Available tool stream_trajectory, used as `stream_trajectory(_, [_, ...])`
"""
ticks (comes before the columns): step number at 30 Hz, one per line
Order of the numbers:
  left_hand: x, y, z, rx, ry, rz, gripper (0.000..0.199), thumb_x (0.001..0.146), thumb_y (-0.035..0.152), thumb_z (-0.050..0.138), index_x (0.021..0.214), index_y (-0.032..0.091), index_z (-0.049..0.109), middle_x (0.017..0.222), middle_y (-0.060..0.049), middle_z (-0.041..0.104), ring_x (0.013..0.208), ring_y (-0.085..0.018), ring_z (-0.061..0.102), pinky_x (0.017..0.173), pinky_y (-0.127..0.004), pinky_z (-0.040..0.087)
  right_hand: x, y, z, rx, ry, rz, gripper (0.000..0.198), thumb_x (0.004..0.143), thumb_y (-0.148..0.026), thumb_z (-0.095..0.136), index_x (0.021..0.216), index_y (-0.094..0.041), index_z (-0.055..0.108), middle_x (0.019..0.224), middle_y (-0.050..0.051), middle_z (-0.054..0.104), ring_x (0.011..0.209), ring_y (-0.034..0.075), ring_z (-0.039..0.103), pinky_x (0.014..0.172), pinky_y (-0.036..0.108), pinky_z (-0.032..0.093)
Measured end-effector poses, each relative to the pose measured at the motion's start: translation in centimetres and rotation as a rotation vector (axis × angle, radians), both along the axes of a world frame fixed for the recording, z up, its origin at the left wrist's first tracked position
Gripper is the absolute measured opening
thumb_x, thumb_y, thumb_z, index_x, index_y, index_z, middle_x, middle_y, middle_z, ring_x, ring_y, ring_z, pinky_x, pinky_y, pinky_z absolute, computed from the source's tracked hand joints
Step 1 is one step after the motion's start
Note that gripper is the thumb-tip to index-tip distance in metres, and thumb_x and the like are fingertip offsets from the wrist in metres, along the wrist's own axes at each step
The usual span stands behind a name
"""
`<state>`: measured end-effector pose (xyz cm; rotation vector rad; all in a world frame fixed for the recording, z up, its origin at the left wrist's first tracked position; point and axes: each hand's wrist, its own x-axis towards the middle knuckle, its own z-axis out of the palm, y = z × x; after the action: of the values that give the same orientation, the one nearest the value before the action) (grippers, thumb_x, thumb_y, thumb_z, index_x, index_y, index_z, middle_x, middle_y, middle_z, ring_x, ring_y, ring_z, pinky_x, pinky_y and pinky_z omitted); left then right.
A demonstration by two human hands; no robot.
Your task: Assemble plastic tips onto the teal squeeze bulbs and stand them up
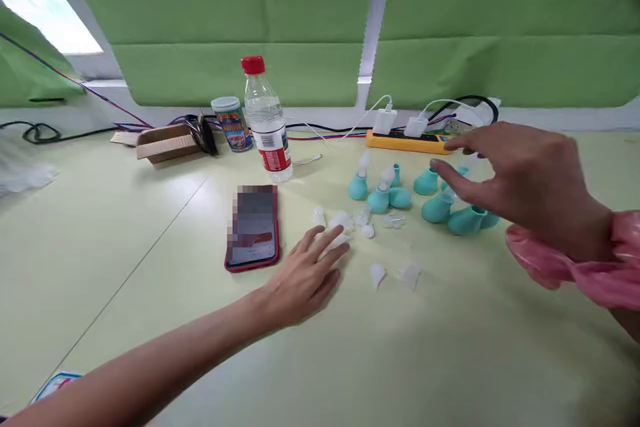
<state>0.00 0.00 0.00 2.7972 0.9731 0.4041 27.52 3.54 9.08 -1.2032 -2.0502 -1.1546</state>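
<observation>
A: Where do we locate the teal bulb (425,183) that appears closest to the right hand (530,173)?

B: On the bench (450,347), on our side of the power strip (393,142), near its right half. In this view it lies left of the palm, just below the thumb tip. Its long axis leans, neck pointing away from us and slightly right.

A: Which of the 2 hands is nearer?

B: The right. Its thumb and forefinger stand apart, with nothing visible between them; whether the thumb touches the neck, we cannot tell.

A: And the left hand (300,280)?

B: Left of the strip and closer to us, fingers spread beside the clear pieces (343,220); contact is uncertain. We note 2 pale pieces (377,273) on our side of the strip, well apart from the bulb.
</observation>
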Motion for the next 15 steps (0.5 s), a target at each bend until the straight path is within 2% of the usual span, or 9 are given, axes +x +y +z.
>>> stream_trajectory(2, [0.1,0.0,-0.2,0.01,0.013,-0.01,0.038,0.087,0.024,0.033,0.123,0.014,0.037,0.138,-0.01,0.025,0.125,-0.029,0.018,0.1,-0.048,0.028,-1.0,-0.7,-0.1,-0.16,-0.012,0.153,0.021,0.078,-0.032,0.051,0.076,-0.013,0.059,0.069,0.005,0.064,0.066,0.018,0.06,0.053,0.025,0.04])
stream_trajectory(4, [0.2,0.0,-0.2,0.02,0.009,-0.024,0.037,0.086,0.024,0.034,0.122,0.014,0.038,0.136,-0.011,0.027,0.123,-0.03,0.02,0.099,-0.049,0.029,-1.6,-1.1,-0.4,-0.344,-0.047,0.225,0.02,0.079,-0.031,0.049,0.077,-0.014,0.058,0.07,0.003,0.064,0.064,0.016,0.059,0.053,0.024,0.039])
stream_trajectory(6, [0.3,0.1,-0.2,0.031,-0.014,-0.043,0.034,0.086,0.021,0.034,0.118,0.013,0.041,0.133,-0.012,0.031,0.12,-0.029,0.025,0.097,-0.048,0.032,-1.8,-1.3,-1.1,-0.581,-0.112,0.212,0.021,0.08,-0.033,0.046,0.083,-0.016,0.058,0.073,0.002,0.064,0.061,0.015,0.059,0.051,0.025,0.037])
stream_trajectory(8, [0.3,0.1,-0.1,0.038,-0.047,-0.068,0.03,0.086,0.017,0.034,0.113,0.011,0.044,0.126,-0.015,0.037,0.115,-0.027,0.031,0.094,-0.045,0.036,-1.6,-1.1,-2.0,-0.747,-0.18,0.132,0.023,0.08,-0.035,0.045,0.089,-0.017,0.058,0.077,0.003,0.064,0.061,0.017,0.059,0.049,0.025,0.034])
stream_trajectory(12, [0.2,0.1,0.0,0.037,-0.113,-0.062,0.027,0.086,0.01,0.031,0.108,0.01,0.045,0.108,-0.016,0.047,0.104,-0.023,0.041,0.082,-0.037,0.045,-0.8,0.1,-3.8,-0.891,-0.242,0.001,0.029,0.079,-0.036,0.045,0.098,-0.018,0.055,0.081,0.006,0.063,0.064,0.02,0.058,0.048,0.024,0.029])
stream_trajectory(15, [0.2,0.1,-0.2,0.042,-0.154,-0.027,0.027,0.086,0.009,0.031,0.109,0.011,0.044,0.108,-0.015,0.046,0.101,-0.021,0.044,0.078,-0.035,0.047,-0.7,0.7,-4.5,-0.956,-0.25,-0.011,0.031,0.08,-0.036,0.044,0.102,-0.017,0.054,0.084,0.007,0.062,0.068,0.021,0.058,0.05,0.025,0.03])
